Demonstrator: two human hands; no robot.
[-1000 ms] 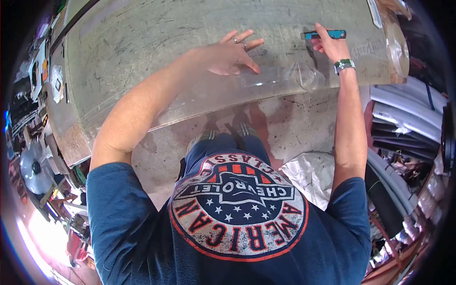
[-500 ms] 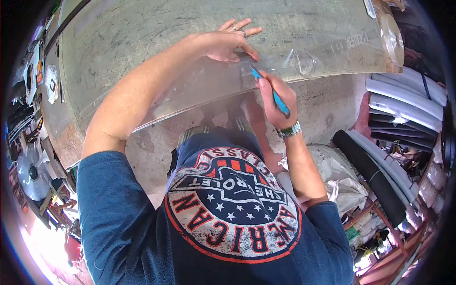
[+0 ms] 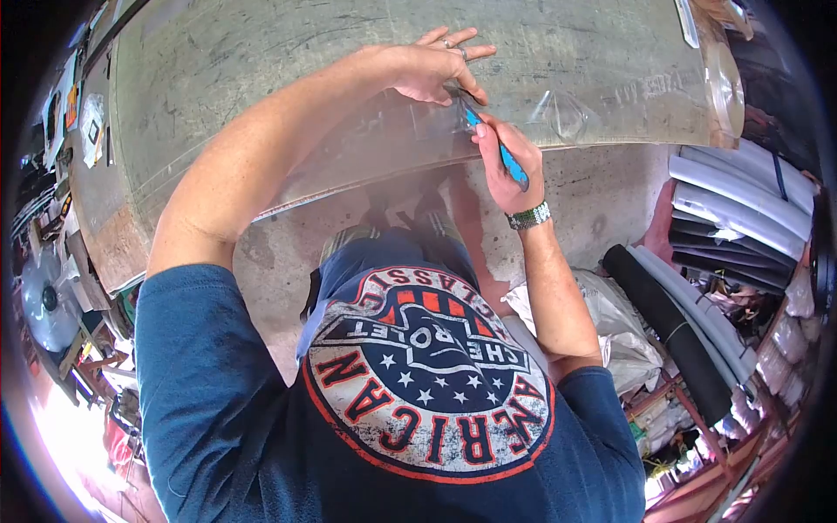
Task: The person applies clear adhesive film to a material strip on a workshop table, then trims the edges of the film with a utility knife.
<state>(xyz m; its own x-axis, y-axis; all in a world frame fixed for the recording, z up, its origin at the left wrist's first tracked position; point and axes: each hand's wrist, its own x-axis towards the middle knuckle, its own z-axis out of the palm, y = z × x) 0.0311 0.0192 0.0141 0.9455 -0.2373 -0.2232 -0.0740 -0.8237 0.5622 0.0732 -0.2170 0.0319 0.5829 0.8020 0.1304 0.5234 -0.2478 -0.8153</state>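
My right hand [image 3: 513,166] is wrapped round a blue-and-black utility knife [image 3: 514,167], with the knife's tip pointing away from me toward my left hand. My left hand [image 3: 440,68] lies with fingers spread over the table, a ring on one finger. Its thumb and index finger are close to the knife's tip. Under both hands stretches a clear plastic sheet [image 3: 357,144], reaching the table's near edge. A small dark patch shows below my left fingers, partly hidden by them.
The worn greenish tabletop [image 3: 261,52] runs across the front. A roll of clear plastic [image 3: 724,96] sits at its right end. Stacked white and dark rolls [image 3: 741,196] lie right, with a black roll [image 3: 671,327] nearer me. Clutter, including a clear round plastic item [image 3: 48,301], stands left.
My left hand has shifted slightly forward and to the right. The right hand with the utility knife has moved a little forward, its tip staying near the left fingers.
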